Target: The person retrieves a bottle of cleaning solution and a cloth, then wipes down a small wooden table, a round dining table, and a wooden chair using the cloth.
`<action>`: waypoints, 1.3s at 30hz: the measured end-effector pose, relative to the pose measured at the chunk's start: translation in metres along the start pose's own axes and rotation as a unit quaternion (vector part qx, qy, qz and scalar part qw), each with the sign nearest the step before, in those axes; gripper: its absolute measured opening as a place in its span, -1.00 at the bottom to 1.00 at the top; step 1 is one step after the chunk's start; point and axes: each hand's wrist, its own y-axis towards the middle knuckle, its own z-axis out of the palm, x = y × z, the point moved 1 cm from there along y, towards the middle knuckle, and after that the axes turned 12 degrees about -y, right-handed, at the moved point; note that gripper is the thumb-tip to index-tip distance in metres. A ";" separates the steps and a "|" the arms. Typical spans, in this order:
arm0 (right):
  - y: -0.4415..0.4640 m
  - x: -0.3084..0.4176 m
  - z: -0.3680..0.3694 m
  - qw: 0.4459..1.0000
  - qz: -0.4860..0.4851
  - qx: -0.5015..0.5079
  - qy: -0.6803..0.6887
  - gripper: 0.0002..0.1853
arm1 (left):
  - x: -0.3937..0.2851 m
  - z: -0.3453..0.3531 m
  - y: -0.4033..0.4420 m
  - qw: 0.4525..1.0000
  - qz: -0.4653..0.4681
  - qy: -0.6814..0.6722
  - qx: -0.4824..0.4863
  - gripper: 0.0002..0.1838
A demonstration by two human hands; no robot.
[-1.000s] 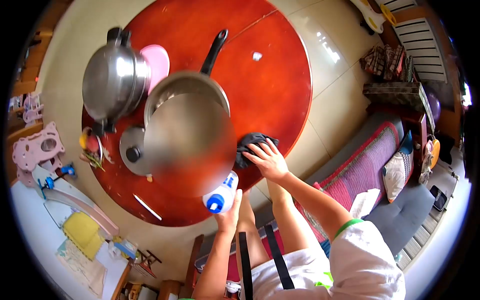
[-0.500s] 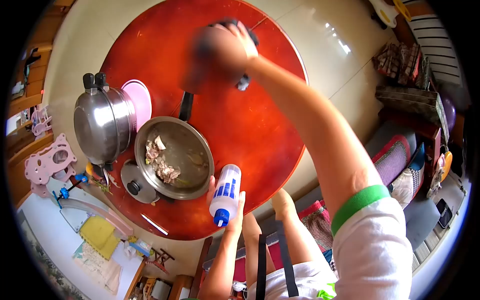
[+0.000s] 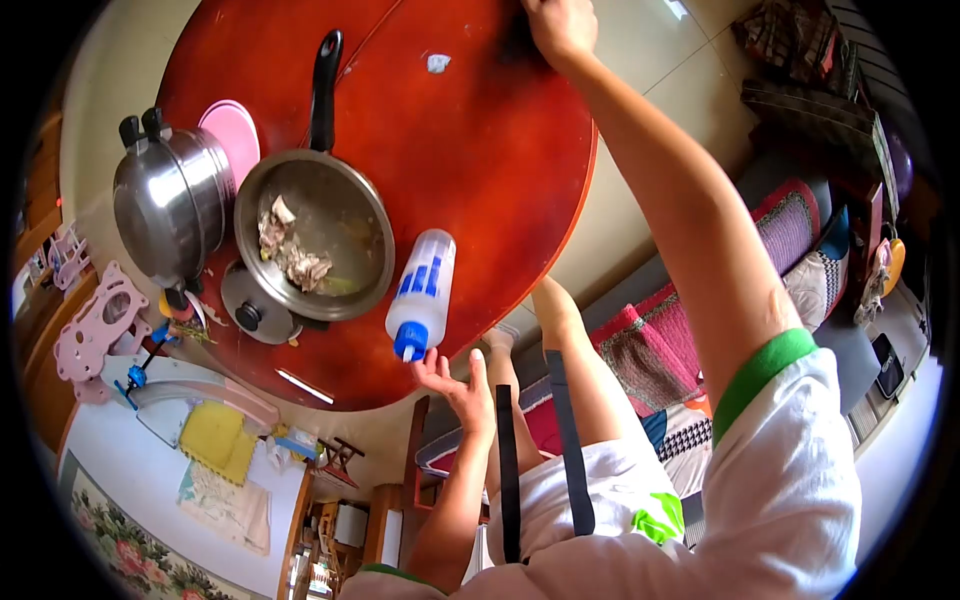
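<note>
A clear squeeze bottle (image 3: 423,290) with blue markings and a blue cap lies on the round red table. Just below its cap is my left hand (image 3: 462,395), palm up and fingers spread, with nothing in it; a fingertip is close to or touching the cap. My right hand (image 3: 562,30) is at the table's far right side, cut off by the top of the view. A dark, blurred thing (image 3: 515,45) shows beside it; its kind is unclear. Left of the bottle, a frying pan (image 3: 355,255) holds pieces of cooked-looking meat (image 3: 300,265).
A lidded steel pot (image 3: 165,205) stands at the table's left, with a pink round item (image 3: 232,140) behind it. A pot lid (image 3: 252,315) lies partly under the pan. The pan's black handle (image 3: 325,90) points away. A small pale scrap (image 3: 438,63) lies on the red table (image 3: 480,150).
My left hand has let go of the bottle, which now lies on the table. My right hand has moved away, toward the far right side. The view has shifted.
</note>
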 end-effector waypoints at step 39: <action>-0.880 0.445 0.141 0.817 0.338 0.412 0.221 -0.34 | 0.352 -0.402 -0.222 0.894 -0.158 -0.212 -0.362 -0.29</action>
